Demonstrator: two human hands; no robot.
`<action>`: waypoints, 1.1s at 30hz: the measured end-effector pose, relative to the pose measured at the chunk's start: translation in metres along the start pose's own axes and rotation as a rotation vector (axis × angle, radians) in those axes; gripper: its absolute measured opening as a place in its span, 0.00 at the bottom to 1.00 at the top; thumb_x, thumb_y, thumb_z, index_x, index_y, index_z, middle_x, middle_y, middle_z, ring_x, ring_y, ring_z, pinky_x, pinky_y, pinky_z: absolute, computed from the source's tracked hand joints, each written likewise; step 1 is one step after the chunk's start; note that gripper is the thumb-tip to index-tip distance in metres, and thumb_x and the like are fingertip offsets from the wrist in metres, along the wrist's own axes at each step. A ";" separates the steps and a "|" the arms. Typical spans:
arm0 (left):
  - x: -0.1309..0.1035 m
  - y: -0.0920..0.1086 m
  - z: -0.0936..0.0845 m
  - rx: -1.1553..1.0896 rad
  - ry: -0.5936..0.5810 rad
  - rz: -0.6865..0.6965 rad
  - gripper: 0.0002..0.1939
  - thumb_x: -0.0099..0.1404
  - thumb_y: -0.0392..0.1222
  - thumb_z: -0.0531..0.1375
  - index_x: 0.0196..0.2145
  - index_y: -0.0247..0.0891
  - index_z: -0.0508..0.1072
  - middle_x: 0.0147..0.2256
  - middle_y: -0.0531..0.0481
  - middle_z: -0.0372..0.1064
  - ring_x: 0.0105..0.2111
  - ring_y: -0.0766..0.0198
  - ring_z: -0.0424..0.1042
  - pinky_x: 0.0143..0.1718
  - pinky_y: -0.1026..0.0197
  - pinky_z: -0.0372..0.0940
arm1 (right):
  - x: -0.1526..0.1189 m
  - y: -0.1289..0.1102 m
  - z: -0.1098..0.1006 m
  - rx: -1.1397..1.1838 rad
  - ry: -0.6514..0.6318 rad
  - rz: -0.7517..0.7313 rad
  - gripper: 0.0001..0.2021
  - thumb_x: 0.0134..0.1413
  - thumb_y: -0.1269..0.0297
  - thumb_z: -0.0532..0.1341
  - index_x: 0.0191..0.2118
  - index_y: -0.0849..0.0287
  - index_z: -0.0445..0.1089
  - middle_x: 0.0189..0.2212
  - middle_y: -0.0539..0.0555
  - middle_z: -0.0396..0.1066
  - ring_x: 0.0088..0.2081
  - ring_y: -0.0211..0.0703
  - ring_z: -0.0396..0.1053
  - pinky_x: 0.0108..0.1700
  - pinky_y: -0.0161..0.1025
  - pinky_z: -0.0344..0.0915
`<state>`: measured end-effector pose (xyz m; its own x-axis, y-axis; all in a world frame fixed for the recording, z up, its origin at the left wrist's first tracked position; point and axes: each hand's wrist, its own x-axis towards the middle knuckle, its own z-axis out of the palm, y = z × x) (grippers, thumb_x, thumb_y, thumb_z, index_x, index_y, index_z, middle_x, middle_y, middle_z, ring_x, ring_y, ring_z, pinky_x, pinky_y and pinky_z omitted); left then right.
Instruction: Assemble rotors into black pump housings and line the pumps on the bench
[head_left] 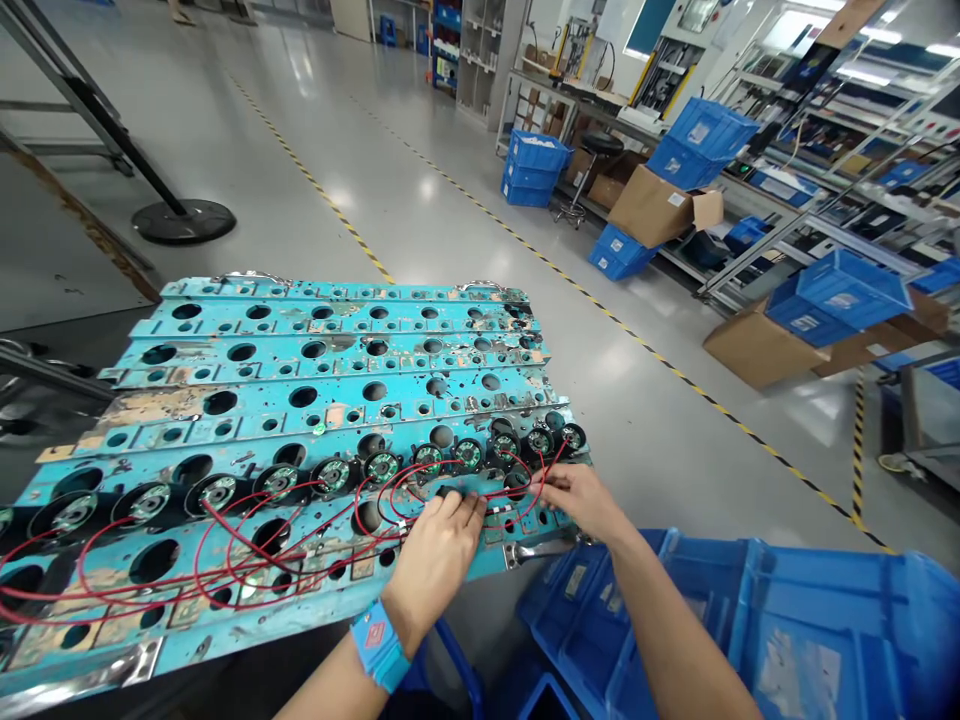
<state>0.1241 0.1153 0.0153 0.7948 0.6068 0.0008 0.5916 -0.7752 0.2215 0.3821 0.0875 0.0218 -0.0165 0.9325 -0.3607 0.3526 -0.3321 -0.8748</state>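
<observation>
A worn turquoise board (pixel 255 400) with rows of round holes lies in front of me. Across it runs a row of black round parts (pixel 382 466) with green and silver centres, each trailing red wires (pixel 247 540). My left hand (pixel 448 525), a blue band on its wrist, rests over the wires near the board's front right; its fingers are bent together over something dark I cannot make out. To its right, my right hand (pixel 574 492) pinches with thumb and forefinger at the red wires, just below the last round parts.
Blue bins (pixel 825 610) stand at the lower right, close to my right forearm. Metal handles (pixel 544 550) stick out along the board's front edge. A black round stand base (pixel 184 221) is on the floor at left. Shelving, cartons and blue crates (pixel 847 290) fill the right background.
</observation>
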 end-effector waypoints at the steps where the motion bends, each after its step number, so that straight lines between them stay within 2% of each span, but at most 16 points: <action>1: -0.004 0.002 0.002 0.009 0.004 0.000 0.23 0.70 0.28 0.53 0.62 0.30 0.66 0.58 0.38 0.69 0.50 0.50 0.69 0.51 0.48 0.66 | -0.001 -0.002 -0.004 -0.015 0.002 -0.001 0.17 0.56 0.51 0.65 0.39 0.61 0.76 0.28 0.51 0.72 0.30 0.40 0.69 0.34 0.36 0.66; 2: -0.008 0.003 0.005 0.016 0.008 -0.001 0.25 0.69 0.27 0.53 0.63 0.29 0.64 0.60 0.37 0.67 0.51 0.50 0.69 0.52 0.48 0.66 | -0.003 -0.004 -0.008 -0.030 -0.034 -0.005 0.18 0.52 0.51 0.68 0.41 0.61 0.76 0.29 0.52 0.72 0.31 0.40 0.69 0.34 0.36 0.66; 4: -0.013 0.005 0.008 0.026 0.018 -0.005 0.26 0.68 0.26 0.52 0.63 0.29 0.63 0.61 0.38 0.67 0.52 0.50 0.69 0.52 0.49 0.67 | -0.009 -0.008 -0.012 -0.055 -0.154 -0.011 0.25 0.41 0.53 0.75 0.46 0.58 0.76 0.32 0.50 0.73 0.31 0.40 0.68 0.31 0.34 0.64; 6: -0.014 0.005 0.009 0.030 0.033 -0.015 0.26 0.68 0.26 0.51 0.63 0.30 0.63 0.60 0.38 0.67 0.53 0.51 0.70 0.53 0.50 0.67 | -0.013 -0.010 -0.007 -0.061 -0.226 0.002 0.33 0.35 0.53 0.78 0.50 0.56 0.73 0.31 0.48 0.72 0.28 0.37 0.66 0.28 0.32 0.61; 8: -0.014 0.003 0.008 0.033 0.050 -0.030 0.26 0.69 0.26 0.51 0.63 0.32 0.64 0.59 0.40 0.68 0.52 0.54 0.70 0.54 0.52 0.67 | -0.013 -0.009 0.006 -0.064 -0.167 0.024 0.30 0.39 0.49 0.76 0.48 0.58 0.72 0.28 0.47 0.70 0.26 0.36 0.64 0.26 0.32 0.59; 12: -0.023 -0.003 0.007 0.048 0.072 -0.021 0.22 0.69 0.27 0.50 0.59 0.35 0.68 0.58 0.43 0.69 0.54 0.58 0.70 0.56 0.58 0.67 | -0.006 -0.009 0.029 -0.116 0.015 0.048 0.21 0.52 0.45 0.67 0.36 0.61 0.73 0.23 0.49 0.69 0.25 0.37 0.64 0.26 0.33 0.58; 14: -0.031 -0.006 0.010 0.067 0.079 0.001 0.23 0.69 0.27 0.50 0.59 0.34 0.68 0.59 0.43 0.69 0.58 0.57 0.68 0.58 0.58 0.65 | -0.006 -0.012 0.027 -0.134 -0.017 0.048 0.19 0.50 0.47 0.68 0.32 0.60 0.73 0.22 0.49 0.70 0.25 0.38 0.65 0.27 0.34 0.59; 17: -0.040 -0.010 0.019 0.102 0.098 0.017 0.28 0.67 0.27 0.50 0.64 0.31 0.63 0.64 0.41 0.63 0.64 0.53 0.60 0.61 0.55 0.62 | -0.011 -0.016 0.016 -0.158 -0.159 0.059 0.18 0.40 0.51 0.75 0.29 0.60 0.74 0.22 0.50 0.73 0.26 0.41 0.68 0.27 0.34 0.61; 19: -0.042 -0.011 0.024 0.120 0.120 -0.006 0.27 0.70 0.31 0.50 0.65 0.27 0.60 0.65 0.37 0.59 0.66 0.48 0.56 0.63 0.50 0.60 | -0.012 -0.018 0.016 -0.193 -0.193 0.067 0.19 0.40 0.49 0.74 0.30 0.60 0.75 0.22 0.51 0.74 0.25 0.41 0.69 0.27 0.34 0.61; 21: -0.041 -0.010 0.027 0.131 0.143 -0.041 0.27 0.73 0.41 0.52 0.65 0.23 0.60 0.65 0.32 0.57 0.67 0.43 0.55 0.64 0.44 0.57 | -0.012 -0.019 0.024 -0.249 -0.123 0.041 0.20 0.46 0.45 0.70 0.29 0.60 0.75 0.20 0.49 0.72 0.23 0.39 0.67 0.25 0.34 0.57; 23: -0.041 -0.009 0.026 0.141 0.156 -0.065 0.32 0.72 0.49 0.53 0.65 0.22 0.59 0.66 0.30 0.55 0.67 0.40 0.54 0.66 0.41 0.54 | -0.009 -0.019 0.036 -0.304 -0.002 0.003 0.22 0.54 0.44 0.64 0.26 0.59 0.73 0.17 0.49 0.68 0.21 0.38 0.64 0.25 0.34 0.55; 26: -0.046 -0.005 0.023 0.190 0.138 -0.069 0.36 0.70 0.50 0.58 0.69 0.30 0.54 0.67 0.33 0.52 0.67 0.43 0.53 0.67 0.41 0.51 | -0.009 -0.019 0.045 -0.344 0.117 -0.014 0.23 0.62 0.46 0.58 0.24 0.59 0.70 0.18 0.50 0.68 0.22 0.38 0.64 0.27 0.35 0.54; 27: -0.048 -0.004 0.022 0.212 0.128 -0.070 0.38 0.69 0.49 0.60 0.70 0.33 0.52 0.68 0.34 0.51 0.68 0.43 0.52 0.67 0.41 0.50 | -0.010 -0.019 0.045 -0.348 0.110 -0.017 0.20 0.60 0.48 0.60 0.25 0.59 0.71 0.19 0.50 0.69 0.23 0.38 0.64 0.27 0.35 0.55; 29: -0.052 -0.002 0.021 0.244 0.109 -0.075 0.39 0.68 0.47 0.61 0.70 0.38 0.50 0.69 0.35 0.50 0.68 0.43 0.51 0.67 0.40 0.50 | -0.015 -0.019 0.042 -0.345 0.034 -0.027 0.15 0.48 0.50 0.69 0.28 0.58 0.72 0.20 0.49 0.70 0.23 0.38 0.65 0.27 0.34 0.56; 31: -0.053 -0.001 0.022 0.249 0.101 -0.090 0.38 0.68 0.47 0.61 0.70 0.36 0.52 0.69 0.34 0.49 0.69 0.42 0.49 0.68 0.40 0.49 | -0.018 -0.019 0.041 -0.334 -0.055 -0.039 0.16 0.40 0.52 0.74 0.29 0.58 0.73 0.22 0.48 0.72 0.24 0.39 0.66 0.26 0.33 0.57; 33: -0.053 0.000 0.023 0.243 0.103 -0.103 0.37 0.68 0.49 0.60 0.69 0.31 0.54 0.69 0.33 0.49 0.70 0.42 0.46 0.69 0.39 0.45 | -0.019 -0.018 0.046 -0.350 -0.044 -0.056 0.18 0.46 0.48 0.71 0.26 0.58 0.73 0.21 0.49 0.71 0.23 0.38 0.65 0.25 0.34 0.55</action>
<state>0.0852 0.0788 -0.0075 0.7185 0.6894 0.0918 0.6932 -0.7206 -0.0145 0.3332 0.0694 0.0300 -0.0826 0.9385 -0.3354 0.6490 -0.2047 -0.7327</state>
